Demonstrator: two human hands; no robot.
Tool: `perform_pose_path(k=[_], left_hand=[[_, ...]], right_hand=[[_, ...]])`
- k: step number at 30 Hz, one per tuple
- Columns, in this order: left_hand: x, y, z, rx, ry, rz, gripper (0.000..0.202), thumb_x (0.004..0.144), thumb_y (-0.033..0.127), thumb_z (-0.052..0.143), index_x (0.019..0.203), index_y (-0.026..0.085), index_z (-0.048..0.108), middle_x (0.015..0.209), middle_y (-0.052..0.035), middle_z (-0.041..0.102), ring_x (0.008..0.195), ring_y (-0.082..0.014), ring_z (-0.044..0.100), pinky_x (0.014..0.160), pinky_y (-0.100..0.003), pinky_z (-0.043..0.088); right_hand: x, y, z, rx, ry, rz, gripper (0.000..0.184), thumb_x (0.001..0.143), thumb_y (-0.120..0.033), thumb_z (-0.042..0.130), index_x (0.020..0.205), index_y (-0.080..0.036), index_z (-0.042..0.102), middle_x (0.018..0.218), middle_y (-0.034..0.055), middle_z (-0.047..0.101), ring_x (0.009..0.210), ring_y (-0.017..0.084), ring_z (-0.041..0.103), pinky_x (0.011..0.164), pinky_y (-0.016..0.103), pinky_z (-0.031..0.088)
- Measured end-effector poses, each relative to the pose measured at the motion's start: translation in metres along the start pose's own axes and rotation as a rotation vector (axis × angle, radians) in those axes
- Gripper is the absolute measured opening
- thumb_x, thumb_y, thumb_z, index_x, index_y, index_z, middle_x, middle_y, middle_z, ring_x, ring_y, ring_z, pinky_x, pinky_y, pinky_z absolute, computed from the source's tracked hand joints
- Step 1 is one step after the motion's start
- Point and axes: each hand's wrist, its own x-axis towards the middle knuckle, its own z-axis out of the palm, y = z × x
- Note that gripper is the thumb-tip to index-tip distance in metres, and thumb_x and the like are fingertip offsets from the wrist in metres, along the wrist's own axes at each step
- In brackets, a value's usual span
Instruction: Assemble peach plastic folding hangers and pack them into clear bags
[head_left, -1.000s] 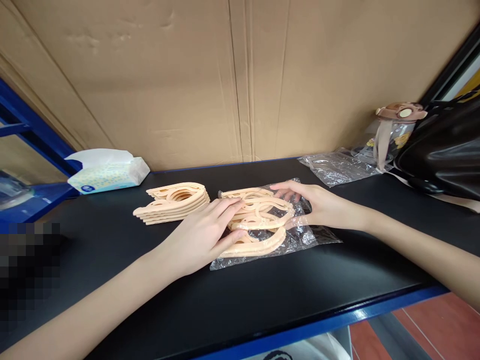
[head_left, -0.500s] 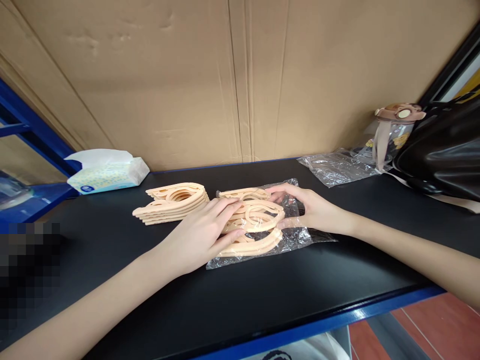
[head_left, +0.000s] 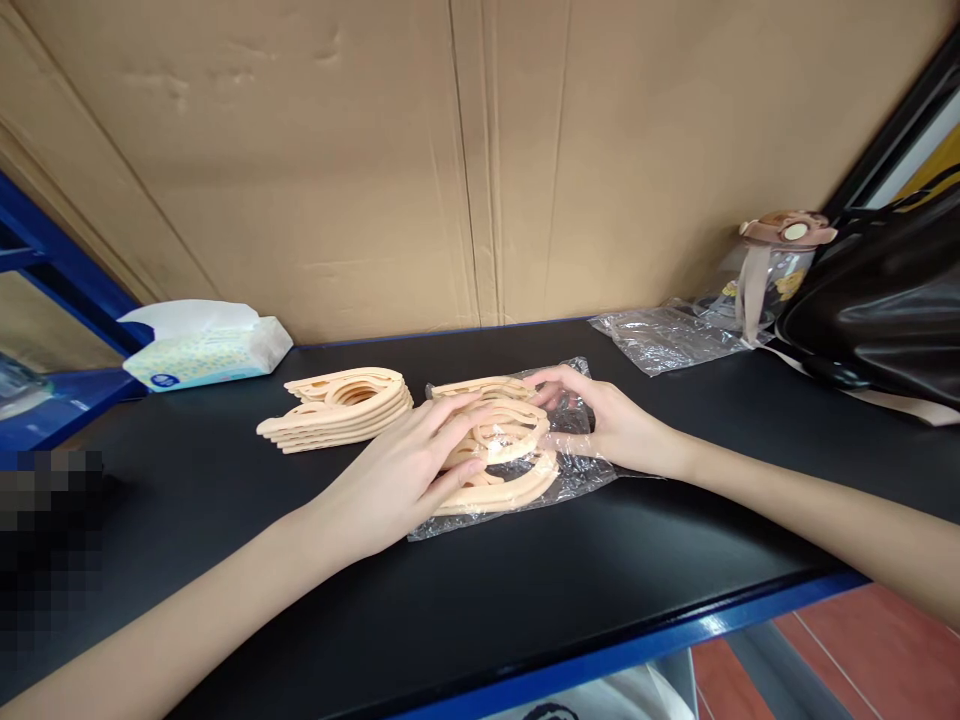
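Observation:
A clear plastic bag [head_left: 592, 482] lies on the black table with beige folding hangers [head_left: 517, 490] inside, in what look like several folded pieces. My left hand [head_left: 409, 470] rests flat over the bag's left part, fingers stretched out and slightly spread. At the bag's right end, my right hand [head_left: 611, 425] curves its thumb and fingers around the end of the middle hangers [head_left: 517, 425]; part of its grip is hidden by the plastic. Left of the bag, close to my left hand, a neat stack of the same hangers [head_left: 352, 410] lies unbagged.
A tissue pack [head_left: 210, 355] stands at the back left. Another clear bag [head_left: 667, 345], a drinking bottle with strap [head_left: 784, 260] and a black bag [head_left: 885, 300] sit at the right. Cardboard [head_left: 360, 170] backs the table; a blue edge [head_left: 675, 635] runs along its front.
The middle hangers have slid slightly left, deeper into the bag, along with my right hand. My left hand stays on the bag. The whole view has shifted a little.

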Motion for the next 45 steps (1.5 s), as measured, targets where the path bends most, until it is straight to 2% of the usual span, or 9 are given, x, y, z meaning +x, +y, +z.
perform_pose_path(k=[5,10,14,18,24,31,38,41,45], left_hand=[[0.001,0.004,-0.001,-0.064,-0.083,0.038,0.044,0.102,0.033,0.029,0.145,0.033,0.032,0.153,0.0004,0.03,0.139,-0.0191,0.03,0.114,-0.038,0.028],[0.004,0.015,-0.007,-0.029,-0.154,0.079,0.045,0.1,0.036,0.034,0.145,0.038,0.031,0.156,-0.0003,0.024,0.145,-0.0234,0.017,0.116,-0.05,0.017],[0.012,0.027,-0.007,0.005,-0.178,0.116,0.049,0.097,0.046,0.039,0.144,0.034,0.035,0.157,-0.0043,0.023,0.145,-0.0267,0.016,0.115,-0.051,0.021],[0.024,0.038,0.003,0.072,-0.145,0.202,0.054,0.095,0.05,0.042,0.143,0.027,0.038,0.152,-0.01,0.033,0.141,-0.0301,0.024,0.112,-0.051,0.027],[0.034,0.049,0.017,0.184,-0.086,0.306,0.053,0.095,0.05,0.042,0.141,0.024,0.042,0.15,-0.0162,0.033,0.14,-0.0363,0.025,0.108,-0.054,0.03],[0.038,0.052,0.021,0.12,-0.065,0.37,0.051,0.093,0.049,0.045,0.139,0.026,0.045,0.151,-0.0129,0.033,0.138,-0.0332,0.029,0.109,-0.052,0.028],[0.049,0.055,0.017,-0.034,-0.076,0.295,0.086,0.08,0.064,0.056,0.144,0.013,0.03,0.144,-0.0187,0.041,0.132,-0.0326,0.037,0.106,-0.049,0.035],[0.059,0.054,0.014,-0.102,-0.036,0.231,0.07,0.088,0.057,0.05,0.137,0.009,0.037,0.136,-0.019,0.048,0.126,-0.0288,0.044,0.102,-0.044,0.04],[0.071,0.049,0.018,-0.068,-0.013,0.288,0.046,0.095,0.049,0.043,0.122,0.013,0.051,0.131,-0.0127,0.054,0.126,-0.0257,0.044,0.105,-0.041,0.037]], right_hand=[[0.003,0.007,-0.014,-0.073,-0.039,0.027,0.062,0.082,-0.036,0.064,0.136,-0.027,0.034,0.103,0.0037,0.063,0.09,0.02,0.058,0.08,0.038,0.048],[0.002,0.018,-0.043,-0.367,0.138,0.193,0.055,0.082,-0.038,0.059,0.131,-0.022,0.042,0.09,0.0029,0.058,0.073,0.018,0.055,0.069,0.035,0.046],[-0.001,0.02,-0.049,-0.432,0.044,0.36,0.055,0.085,-0.043,0.052,0.133,-0.019,0.039,0.091,0.0047,0.061,0.073,0.02,0.057,0.068,0.035,0.044],[-0.003,0.018,-0.043,-0.314,-0.025,0.401,0.05,0.088,-0.038,0.047,0.133,-0.019,0.036,0.077,0.0006,0.063,0.071,0.02,0.057,0.07,0.034,0.042],[0.0,0.018,-0.045,-0.002,0.094,0.347,0.054,0.081,-0.023,0.052,0.132,-0.017,0.036,0.054,-0.0082,0.046,0.054,0.014,0.045,0.056,0.028,0.036],[0.0,0.008,-0.04,0.155,0.188,0.17,0.048,0.08,-0.022,0.054,0.127,-0.018,0.041,0.056,-0.009,0.044,0.054,0.012,0.044,0.056,0.028,0.037],[0.001,0.008,-0.038,0.179,0.243,0.146,0.043,0.079,-0.017,0.052,0.122,-0.017,0.046,0.051,-0.0109,0.036,0.05,0.011,0.04,0.055,0.028,0.034],[0.001,0.008,-0.039,0.136,0.224,0.145,0.04,0.08,-0.018,0.05,0.119,-0.018,0.049,0.052,-0.0106,0.033,0.049,0.01,0.034,0.052,0.027,0.028],[0.002,0.009,-0.041,0.124,0.234,0.164,0.035,0.08,-0.02,0.05,0.115,-0.018,0.051,0.052,-0.0106,0.032,0.05,0.01,0.032,0.053,0.027,0.027]])
